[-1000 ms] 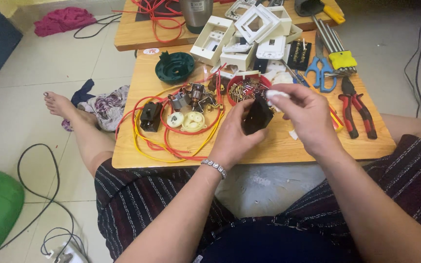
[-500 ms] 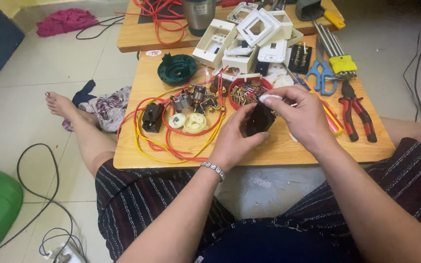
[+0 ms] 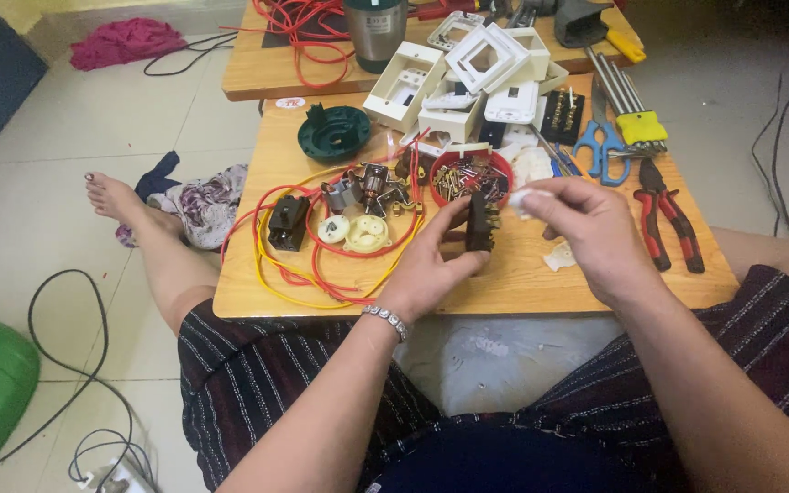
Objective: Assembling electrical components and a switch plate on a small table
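Low table (image 3: 522, 290): bowl of screws (image 3: 469, 175) behind held switch block (image 3: 480, 222); wire loops (image 3: 321, 265) left; pliers (image 3: 670, 217) right; scissors (image 3: 601, 146) behind pliers; socket plates (image 3: 468, 78) at far edge.

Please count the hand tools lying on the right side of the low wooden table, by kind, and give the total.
Scissors with blue handles: 1
Pliers with red and black handles: 1
Set of metal keys in a yellow holder: 1
Total: 3
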